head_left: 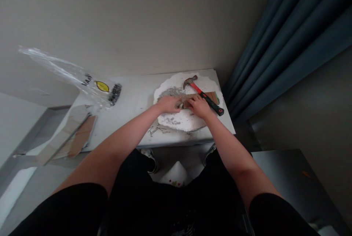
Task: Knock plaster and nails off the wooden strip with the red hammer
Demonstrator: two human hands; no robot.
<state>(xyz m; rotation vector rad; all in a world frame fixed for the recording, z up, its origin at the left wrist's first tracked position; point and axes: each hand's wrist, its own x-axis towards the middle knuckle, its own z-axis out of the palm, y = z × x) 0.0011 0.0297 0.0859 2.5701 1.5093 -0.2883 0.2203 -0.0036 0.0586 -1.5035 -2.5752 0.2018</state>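
My left hand [169, 104] and my right hand [200, 106] meet over a rough-edged white round slab [192, 122]. Between them is a small grey-brown piece [187, 102] whose kind I cannot make out; the fingers of both hands are curled onto it. Beyond my right wrist, a claw hammer [202, 93] with a red and black handle lies slanting across the slab. Part of its handle rests over a brown wooden board [213, 97], which runs toward my fingers. Grey bits [173, 91] are scattered on the slab.
Loose nails [158, 130] lie near the front edge of the white table [129, 115]. At left are a clear plastic bag [95, 88] with dark nails in its end, and cardboard-like pieces [79, 137]. Blue curtains [277, 45] hang right; a dark surface [288, 177] stands lower right.
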